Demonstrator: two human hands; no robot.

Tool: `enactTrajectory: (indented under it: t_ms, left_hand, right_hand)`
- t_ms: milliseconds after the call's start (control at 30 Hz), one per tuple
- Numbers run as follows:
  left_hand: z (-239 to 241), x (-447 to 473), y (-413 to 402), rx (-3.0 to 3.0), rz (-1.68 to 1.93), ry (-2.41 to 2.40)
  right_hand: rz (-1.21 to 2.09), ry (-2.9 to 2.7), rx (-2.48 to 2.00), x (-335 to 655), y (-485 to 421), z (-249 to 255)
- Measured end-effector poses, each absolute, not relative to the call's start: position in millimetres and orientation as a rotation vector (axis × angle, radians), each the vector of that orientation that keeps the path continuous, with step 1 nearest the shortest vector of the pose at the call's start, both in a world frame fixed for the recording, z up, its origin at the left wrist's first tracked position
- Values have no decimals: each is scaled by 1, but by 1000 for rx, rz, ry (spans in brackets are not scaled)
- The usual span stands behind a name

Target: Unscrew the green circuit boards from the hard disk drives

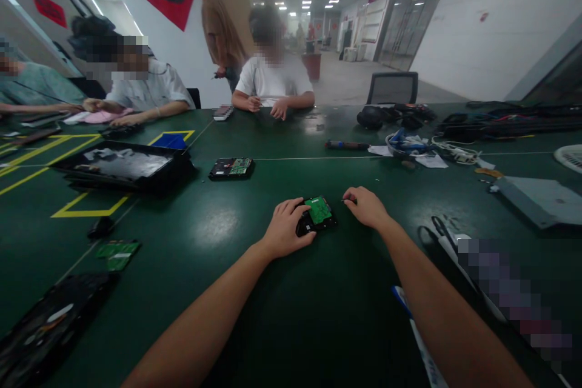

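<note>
A hard drive (318, 216) lies on the dark green table (236, 218) with its green circuit board facing up. My left hand (285, 229) rests on its left side, fingers curled over the edge and gripping it. My right hand (367, 206) is just to the right of the drive, fingers pinched together on a small dark tool whose tip pokes out towards the drive; I cannot name it.
A second hard drive (231, 168) lies farther back, a black tray (120, 165) to the left, loose green boards (117, 253) near left. A screwdriver (348, 145), cables (409, 144) and a grey panel (541, 197) lie right. Three people sit or stand across the table.
</note>
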State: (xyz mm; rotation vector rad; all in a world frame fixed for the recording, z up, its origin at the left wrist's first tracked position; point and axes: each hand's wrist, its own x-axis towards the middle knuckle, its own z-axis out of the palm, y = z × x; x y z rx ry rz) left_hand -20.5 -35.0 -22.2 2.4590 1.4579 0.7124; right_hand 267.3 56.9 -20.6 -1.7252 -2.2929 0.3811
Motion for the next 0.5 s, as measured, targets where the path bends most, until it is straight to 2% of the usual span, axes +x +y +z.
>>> enactTrajectory:
  t_ms: [500]
  left_hand:
    - [-22, -22, -38, 2505, 688, 1466]
  right_hand:
    - [361, -2305, -1813, 263, 56, -20]
